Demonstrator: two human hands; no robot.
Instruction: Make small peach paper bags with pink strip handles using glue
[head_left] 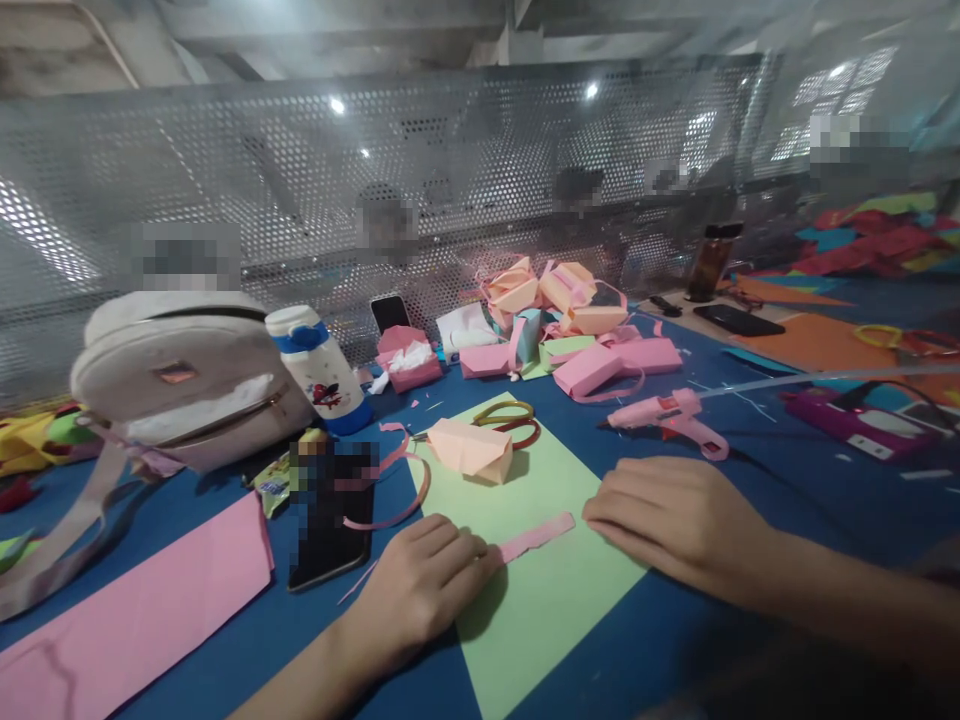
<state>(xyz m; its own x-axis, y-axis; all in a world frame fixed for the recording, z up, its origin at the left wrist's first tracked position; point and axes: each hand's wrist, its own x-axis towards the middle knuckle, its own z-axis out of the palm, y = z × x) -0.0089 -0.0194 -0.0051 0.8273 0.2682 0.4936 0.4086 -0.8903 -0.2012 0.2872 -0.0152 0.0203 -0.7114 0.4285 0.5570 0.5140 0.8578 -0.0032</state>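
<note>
My left hand point(424, 580) rests on a pale green paper sheet point(555, 600), fingers curled over one end of a narrow pink paper strip point(536, 537). The strip runs right toward my right hand point(667, 515), which lies palm down with fingers together on the sheet's right edge, just past the strip's far end. A folded peach paper piece point(472, 447) sits on the far part of the green sheet. Scissors point(510, 418) with yellow and red handles lie behind it.
A pink glue gun point(671, 415) lies right of the sheet on the blue table point(247, 640). A phone point(330, 520), a large pink sheet point(135, 615), a grey bag point(180, 375), a white bottle point(319, 365) sit left. Folded pink paper shapes point(585, 340) pile before a perforated metal screen point(300, 180).
</note>
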